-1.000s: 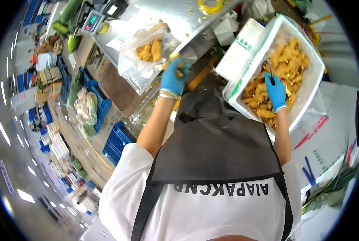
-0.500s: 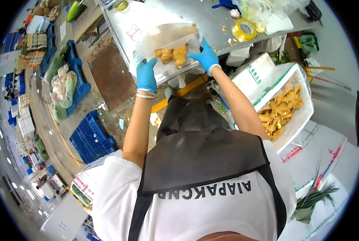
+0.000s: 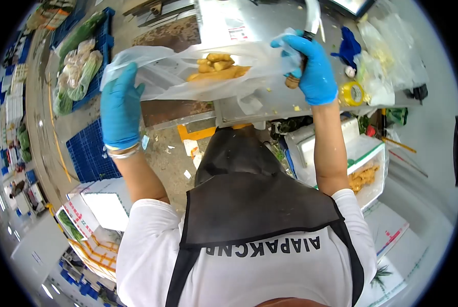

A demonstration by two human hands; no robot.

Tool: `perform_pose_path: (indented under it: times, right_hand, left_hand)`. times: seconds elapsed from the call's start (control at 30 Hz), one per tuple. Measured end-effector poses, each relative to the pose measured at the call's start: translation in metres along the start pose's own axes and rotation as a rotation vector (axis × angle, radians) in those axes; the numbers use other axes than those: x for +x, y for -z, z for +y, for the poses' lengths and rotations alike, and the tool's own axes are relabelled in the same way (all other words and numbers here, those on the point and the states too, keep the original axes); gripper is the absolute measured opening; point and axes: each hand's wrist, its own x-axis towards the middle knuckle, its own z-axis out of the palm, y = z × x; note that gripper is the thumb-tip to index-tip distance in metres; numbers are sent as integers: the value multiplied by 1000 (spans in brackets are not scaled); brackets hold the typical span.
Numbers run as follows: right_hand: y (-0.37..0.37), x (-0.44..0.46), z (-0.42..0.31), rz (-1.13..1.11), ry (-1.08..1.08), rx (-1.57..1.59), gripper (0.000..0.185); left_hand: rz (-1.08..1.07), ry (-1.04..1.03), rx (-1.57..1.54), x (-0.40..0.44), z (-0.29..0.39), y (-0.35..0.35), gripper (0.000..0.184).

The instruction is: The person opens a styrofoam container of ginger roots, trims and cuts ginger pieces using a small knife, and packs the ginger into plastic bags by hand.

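A clear plastic bag [image 3: 172, 77] is stretched sideways between my hands, with several pieces of ginger [image 3: 217, 67] in its middle. My left hand [image 3: 121, 110], in a blue glove, pinches the bag's left end. My right hand [image 3: 315, 69], also gloved in blue, grips the bag's right end together with a knife [image 3: 312, 20]. The knife's blade points away from me, and its brown handle end shows below my fingers. The bag is over the near edge of the metal table [image 3: 285, 97].
Yellow tape [image 3: 352, 93], a blue cloth [image 3: 347, 45] and plastic bags [image 3: 393, 48] lie on the table's right. A foam box of ginger [image 3: 366, 176] stands at the lower right. At left are a blue crate of vegetables [image 3: 80, 66] and a blue pallet [image 3: 90, 153].
The bag of ginger has been raised and pulled out wide between my hands. My hands have moved apart, and both have closed on the bag. The view has shifted to the right.
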Motion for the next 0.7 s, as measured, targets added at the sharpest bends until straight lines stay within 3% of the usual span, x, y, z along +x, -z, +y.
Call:
perform_pose_path:
  times: [0.07, 0.1, 0.2, 0.27, 0.33, 0.4, 0.47, 0.53, 0.57, 0.6, 0.67, 0.7]
  right_hand:
    - [-54, 31, 16, 48, 51, -15, 24]
    - [-62, 52, 30, -91, 81, -33, 23]
    - [-94, 109, 74, -170, -77, -136, 25]
    - [-109, 141, 127, -193, -166, -157, 26]
    - [-120, 150, 168, -201, -368, -281, 24]
    - [-120, 156, 225, -190, -393, -353, 24]
    - [-112, 163, 271, -168, -466, -349, 24]
    - [-103, 165, 291, -153, -545, -444, 24]
    - [-96, 167, 296, -140, -576, -489, 24]
    - [-88, 162, 298, -185, -483, -464, 30]
    - [-72, 152, 283, -52, -128, -677, 38]
    - [-58, 148, 263, 47, -129, -718, 42]
  left_hand:
    - [86, -9, 54, 18, 5, 41, 31]
    - [152, -8, 90, 25, 5, 55, 31]
    - [260, -11, 390, 60, -26, 116, 35]
    - [313, -69, 290, 76, -72, 151, 35]
    - [455, 111, 219, 91, -140, 200, 34]
    - [542, 97, 101, 90, -198, 217, 33]
    - [554, 188, 1, 95, -249, 235, 20]
    - [585, 309, -94, 94, -273, 240, 29]
    - [503, 363, -183, 94, -280, 247, 35]
    - [497, 397, -203, 91, -279, 245, 36]
    - [475, 446, -209, 93, -271, 239, 38]
    - [438, 428, -218, 91, -264, 236, 39]
